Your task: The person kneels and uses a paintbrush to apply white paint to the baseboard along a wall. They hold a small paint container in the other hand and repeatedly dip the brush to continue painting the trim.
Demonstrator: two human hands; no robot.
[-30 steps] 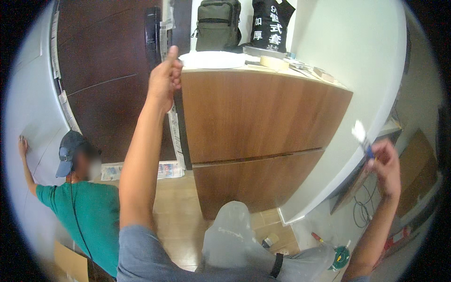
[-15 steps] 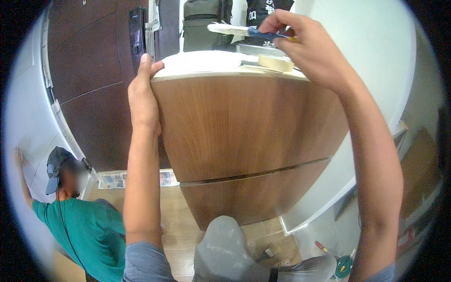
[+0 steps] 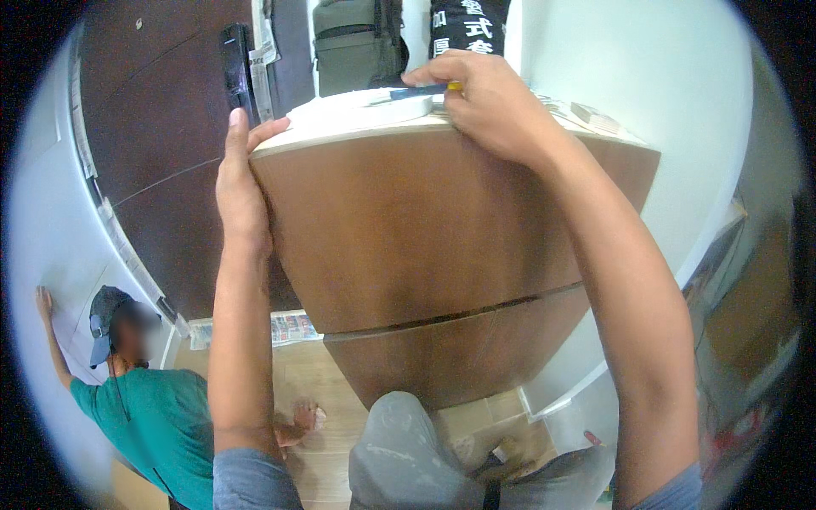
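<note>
My right hand point(image 3: 497, 106) pinches a paintbrush point(image 3: 418, 92) with a blue, yellow-tipped handle. The brush points left, its bristle end at a white, rounded, washed-out item point(image 3: 327, 110) on top of a brown wood-grain cabinet point(image 3: 416, 221). Whether the bristles touch that item I cannot tell. My left hand point(image 3: 242, 191) rests against the cabinet's upper left edge, thumb raised and index finger stretched over the corner; its other fingers are mostly hidden.
A person in a green shirt point(image 3: 157, 416) crouches at the left, one hand point(image 3: 44, 299) on the wall. Behind the cabinet are a dark door point(image 3: 161, 127) and a grey backpack point(image 3: 347, 55). Another brush point(image 3: 497, 456) lies on the floor by my knee.
My right hand has lowered the paintbrush and moved it left, from above the cabinet to the white item. My left hand keeps to the cabinet edge. The crouching person's other hand now shows near the floor.
</note>
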